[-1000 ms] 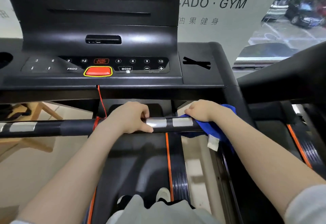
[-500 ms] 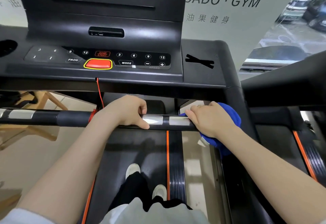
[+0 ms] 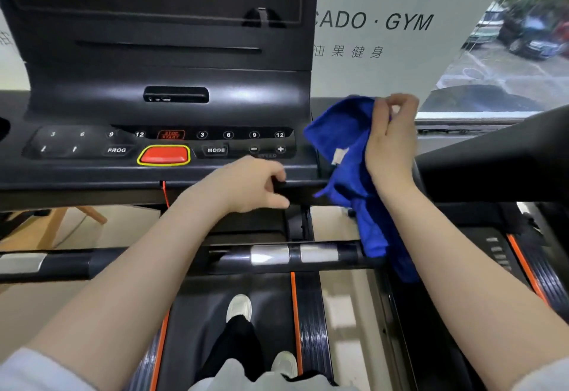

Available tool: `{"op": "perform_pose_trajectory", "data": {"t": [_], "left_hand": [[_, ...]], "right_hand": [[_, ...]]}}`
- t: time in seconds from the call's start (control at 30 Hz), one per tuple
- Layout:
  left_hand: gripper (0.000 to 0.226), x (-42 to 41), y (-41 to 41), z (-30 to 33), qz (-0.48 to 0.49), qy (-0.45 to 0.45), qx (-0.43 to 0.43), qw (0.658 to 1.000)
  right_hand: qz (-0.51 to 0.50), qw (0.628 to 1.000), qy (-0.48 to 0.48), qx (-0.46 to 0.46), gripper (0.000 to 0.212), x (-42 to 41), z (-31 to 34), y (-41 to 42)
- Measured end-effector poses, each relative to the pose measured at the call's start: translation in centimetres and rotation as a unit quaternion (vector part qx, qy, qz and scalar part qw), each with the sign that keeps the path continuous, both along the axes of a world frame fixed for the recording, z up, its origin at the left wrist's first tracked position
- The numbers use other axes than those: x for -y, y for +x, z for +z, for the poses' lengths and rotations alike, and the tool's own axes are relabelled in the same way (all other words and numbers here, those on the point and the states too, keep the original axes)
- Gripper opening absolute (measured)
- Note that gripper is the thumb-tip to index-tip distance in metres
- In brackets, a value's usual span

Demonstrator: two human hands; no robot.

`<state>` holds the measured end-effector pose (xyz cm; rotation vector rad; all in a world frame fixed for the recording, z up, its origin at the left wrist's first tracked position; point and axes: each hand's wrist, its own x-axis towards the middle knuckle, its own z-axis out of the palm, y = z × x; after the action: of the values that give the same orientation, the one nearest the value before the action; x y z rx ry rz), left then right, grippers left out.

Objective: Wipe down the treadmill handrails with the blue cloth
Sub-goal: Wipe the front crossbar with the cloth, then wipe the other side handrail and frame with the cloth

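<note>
Risks dropping the blue cloth [image 3: 345,144], pinched only at its top edge by the right hand [image 3: 391,141], onto the crossbar handrail [image 3: 292,255] below while left hand [image 3: 246,187], loosely curled and empty, hovers just under the red stop button [image 3: 163,155]

The front handrail [image 3: 277,255] lies bare along its middle, open from above; the hanging blue cloth [image 3: 354,175] drapes its right end, the console [image 3: 172,172] overhanging just beyond.

Right hand [image 3: 389,141] holds blue cloth [image 3: 345,144] above handrail [image 3: 292,255].
</note>
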<state>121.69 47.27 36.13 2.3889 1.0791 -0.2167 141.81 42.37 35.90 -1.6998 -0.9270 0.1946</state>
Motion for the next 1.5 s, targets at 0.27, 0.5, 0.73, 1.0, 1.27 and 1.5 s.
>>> {"op": "perform_pose_trajectory", "data": {"t": [0.27, 0.5, 0.73, 1.0, 1.27, 1.5], "left_hand": [[0.052, -2.6, 2.2, -0.9, -0.046, 0.181, 0.143, 0.972], [0.098, -5.5, 4.1, -1.0, -0.077, 0.178, 0.023, 0.981], [0.102, -8.1, 5.9, -0.7, -0.102, 0.176, 0.006, 0.979], [0.093, -8.7, 6.3, -0.8, -0.112, 0.129, -0.034, 0.985], [0.092, -8.5, 6.6, -1.3, -0.120, 0.154, -0.044, 0.980], [0.093, -7.3, 7.2, -1.8, -0.093, 0.182, -0.070, 0.976]], "right_hand": [[0.223, 0.834, -0.296, 0.409, 0.076, -0.4, -5.2, 0.0], [0.266, 0.785, -0.315, 0.462, 0.079, -4.1, -5.1, 2.6], [0.218, 0.783, -0.316, 0.490, 0.068, -10.2, -5.0, 4.5], [0.074, 0.817, -0.377, 0.430, 0.048, -13.0, -5.2, 8.4], [0.180, 0.833, -0.301, 0.427, 0.069, -8.7, -5.2, 2.0], [0.198, 0.821, -0.310, 0.437, 0.065, -11.2, -5.2, 7.9]]}}
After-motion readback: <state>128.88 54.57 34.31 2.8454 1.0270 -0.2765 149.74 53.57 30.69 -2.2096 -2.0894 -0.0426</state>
